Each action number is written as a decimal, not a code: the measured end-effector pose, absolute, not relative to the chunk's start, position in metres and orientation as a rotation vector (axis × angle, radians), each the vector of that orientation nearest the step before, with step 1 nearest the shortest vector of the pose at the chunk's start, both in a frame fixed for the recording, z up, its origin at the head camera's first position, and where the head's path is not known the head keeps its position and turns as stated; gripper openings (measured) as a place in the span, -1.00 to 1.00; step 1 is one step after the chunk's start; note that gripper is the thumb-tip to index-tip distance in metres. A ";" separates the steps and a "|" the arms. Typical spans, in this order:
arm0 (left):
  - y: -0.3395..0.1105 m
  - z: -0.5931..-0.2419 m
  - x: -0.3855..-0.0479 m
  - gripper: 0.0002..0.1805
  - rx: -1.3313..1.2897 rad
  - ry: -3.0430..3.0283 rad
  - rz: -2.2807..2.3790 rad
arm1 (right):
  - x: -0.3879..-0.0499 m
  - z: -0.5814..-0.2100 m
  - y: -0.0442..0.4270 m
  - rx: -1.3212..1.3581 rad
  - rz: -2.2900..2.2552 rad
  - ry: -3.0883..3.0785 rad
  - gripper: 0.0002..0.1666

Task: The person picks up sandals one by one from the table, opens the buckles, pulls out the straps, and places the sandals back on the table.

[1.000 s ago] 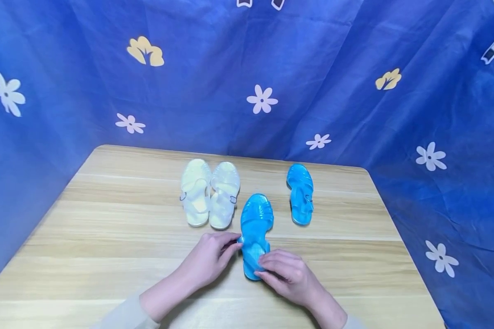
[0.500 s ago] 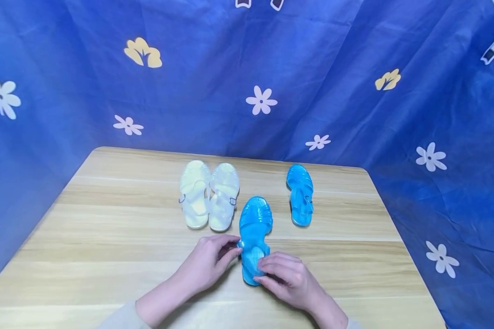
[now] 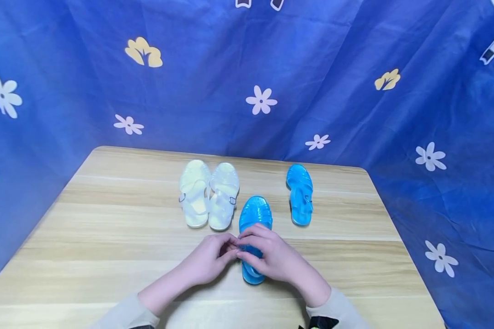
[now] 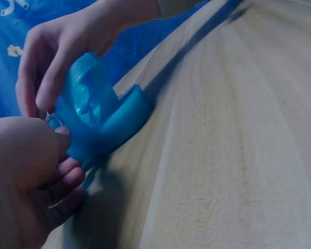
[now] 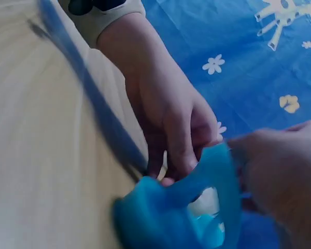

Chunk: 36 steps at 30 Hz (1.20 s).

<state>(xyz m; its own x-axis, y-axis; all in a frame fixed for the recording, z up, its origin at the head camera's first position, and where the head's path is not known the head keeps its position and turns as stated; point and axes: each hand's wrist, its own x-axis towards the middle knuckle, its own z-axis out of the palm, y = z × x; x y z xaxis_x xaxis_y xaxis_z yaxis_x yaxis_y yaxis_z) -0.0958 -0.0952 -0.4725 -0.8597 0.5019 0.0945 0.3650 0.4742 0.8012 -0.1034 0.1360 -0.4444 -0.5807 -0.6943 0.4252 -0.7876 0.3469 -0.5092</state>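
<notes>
I watched left hand (image 3: pixel 210 258) and right hand (image 3: pixel 272 257) pinch blue sandal (image 3: pixel 255 213) near buckle (image 4: pixel 54 122) over wood-grain tabletop (image 3: pixel 107 246); flowered blue cloth (image 3: pixel 206 68) (softly creased) hung behind, both sides too.

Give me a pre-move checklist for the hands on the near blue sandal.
1. Left hand holding the near blue sandal at its buckle side: ok.
2. Right hand reaching across the sandal to the buckle: ok, fingertips are there.
3. Strap secured in the buckle: cannot tell, fingers crowd it.
4. Far blue sandal beside its mate: not ok, it lies apart, farther back to the right.
5. White sandals side by side, untouched by the hands: ok.
</notes>
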 end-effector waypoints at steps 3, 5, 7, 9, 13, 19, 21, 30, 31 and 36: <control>-0.096 -0.472 -0.097 -0.96 0.718 2.564 1.335 | -0.109 -0.438 0.132 1.350 1.001 -2.641 -0.72; -0.096 -0.470 -0.097 -0.92 0.701 2.570 1.335 | -0.111 -0.435 0.133 1.323 0.987 -2.740 -0.72; -0.096 -0.470 -0.097 -0.92 0.697 2.561 1.343 | -0.113 -0.434 0.135 1.302 0.996 -2.804 -0.72; -0.096 -0.469 -0.098 -0.93 0.711 2.544 1.359 | -0.114 -0.436 0.138 1.279 1.017 -2.848 -0.72; -0.095 -0.468 -0.100 -0.93 0.709 2.476 1.397 | -0.115 -0.442 0.141 1.224 1.065 -2.898 -0.72; -0.093 -0.469 -0.101 -0.89 0.642 2.383 1.445 | -0.108 -0.450 0.140 1.076 1.093 -2.891 -0.75; -0.093 -0.469 -0.101 -0.87 0.626 2.357 1.463 | -0.104 -0.452 0.139 1.016 1.069 -2.877 -0.78; -0.094 -0.469 -0.100 -0.87 0.606 2.310 1.511 | -0.099 -0.449 0.132 1.038 0.941 -2.812 -0.80; -0.094 -0.469 -0.100 -0.88 0.607 2.316 1.509 | -0.100 -0.449 0.132 1.031 0.949 -2.827 -0.79; -0.093 -0.469 -0.100 -0.88 0.609 2.324 1.493 | -0.104 -0.448 0.135 1.006 0.993 -2.893 -0.79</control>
